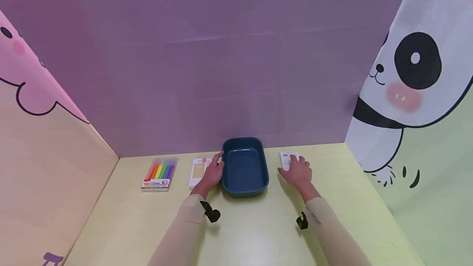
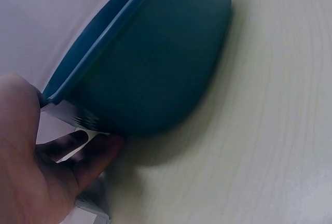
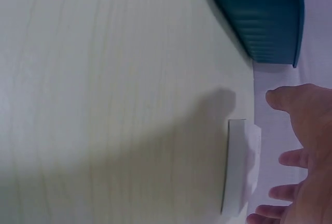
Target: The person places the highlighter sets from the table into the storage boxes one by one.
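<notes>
Tray (image 1: 245, 171), upright, long axis toward wall (image 1: 229, 60)

The bin (image 1: 244, 171) at the frame's centre looks like smooth plastic with a soft gloss inside, and the case (image 1: 159, 175) at lower left like clear, shiny plastic. The box (image 1: 286, 158) right of centre looks like smooth card. Below, the table (image 1: 251, 233) has satiny wood grain; the sleeves (image 1: 179, 231) are matt cloth.

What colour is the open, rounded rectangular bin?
The bin looks dark blue in the head view, which shows it best.
</notes>
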Motion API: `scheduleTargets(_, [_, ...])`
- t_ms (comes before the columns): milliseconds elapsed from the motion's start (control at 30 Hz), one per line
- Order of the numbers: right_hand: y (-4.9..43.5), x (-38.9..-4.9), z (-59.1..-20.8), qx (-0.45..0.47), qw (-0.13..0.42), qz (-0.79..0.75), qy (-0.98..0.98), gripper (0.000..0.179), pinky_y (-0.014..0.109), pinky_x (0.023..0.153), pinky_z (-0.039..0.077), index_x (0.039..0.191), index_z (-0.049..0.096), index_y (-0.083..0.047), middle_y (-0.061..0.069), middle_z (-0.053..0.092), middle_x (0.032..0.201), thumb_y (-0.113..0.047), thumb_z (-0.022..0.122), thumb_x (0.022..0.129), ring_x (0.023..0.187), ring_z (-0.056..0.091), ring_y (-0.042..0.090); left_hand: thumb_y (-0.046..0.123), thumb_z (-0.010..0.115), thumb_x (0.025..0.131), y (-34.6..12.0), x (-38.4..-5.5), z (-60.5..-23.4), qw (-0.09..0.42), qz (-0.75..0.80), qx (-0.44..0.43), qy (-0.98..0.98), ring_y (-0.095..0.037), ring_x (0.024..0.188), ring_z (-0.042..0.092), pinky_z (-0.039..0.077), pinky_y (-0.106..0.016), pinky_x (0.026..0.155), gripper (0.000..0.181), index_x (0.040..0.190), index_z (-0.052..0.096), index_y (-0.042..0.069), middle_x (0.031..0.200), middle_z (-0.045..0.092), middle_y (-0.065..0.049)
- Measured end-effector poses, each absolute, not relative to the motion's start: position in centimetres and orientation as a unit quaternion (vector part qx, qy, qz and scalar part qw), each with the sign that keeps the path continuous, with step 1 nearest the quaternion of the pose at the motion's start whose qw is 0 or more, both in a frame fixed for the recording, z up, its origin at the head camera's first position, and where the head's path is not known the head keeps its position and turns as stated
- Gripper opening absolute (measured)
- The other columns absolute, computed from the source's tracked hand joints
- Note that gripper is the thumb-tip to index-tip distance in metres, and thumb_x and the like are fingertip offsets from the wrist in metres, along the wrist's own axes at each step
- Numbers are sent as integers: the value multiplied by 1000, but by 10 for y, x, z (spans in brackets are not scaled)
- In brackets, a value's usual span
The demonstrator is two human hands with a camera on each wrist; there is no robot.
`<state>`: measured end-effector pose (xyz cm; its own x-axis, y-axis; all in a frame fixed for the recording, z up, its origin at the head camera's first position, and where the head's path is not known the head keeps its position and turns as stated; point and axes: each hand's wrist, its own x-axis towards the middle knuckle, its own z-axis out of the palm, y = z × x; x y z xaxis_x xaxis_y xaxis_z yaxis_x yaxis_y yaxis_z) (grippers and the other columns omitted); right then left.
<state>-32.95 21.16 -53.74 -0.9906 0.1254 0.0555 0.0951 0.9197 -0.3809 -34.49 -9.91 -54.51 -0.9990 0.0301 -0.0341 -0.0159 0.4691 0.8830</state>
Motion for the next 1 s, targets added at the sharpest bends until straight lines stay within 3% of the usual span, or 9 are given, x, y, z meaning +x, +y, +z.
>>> scheduleTargets(367, [213, -329, -547, -81, 21, 182, -980, 78, 60, 91, 37, 141, 42, -2, 32, 43, 131, -48, 67, 84, 115, 39, 49, 23, 37, 104, -99, -345, -552, 35, 521, -2, 853, -38, 134, 37, 27, -56, 108, 47, 151, 35, 18, 150, 37, -21])
scheduleTargets(1000, [214, -334, -550, -116, 30, 207, -971, 90, 55, 86, 40, 136, 34, 10, 31, 46, 117, -50, 70, 80, 105, 42, 45, 22, 38, 104, -100, -347, -549, 23, 525, 4, 851, -39, 133, 39, 29, -56, 107, 47, 150, 36, 18, 148, 40, -21])
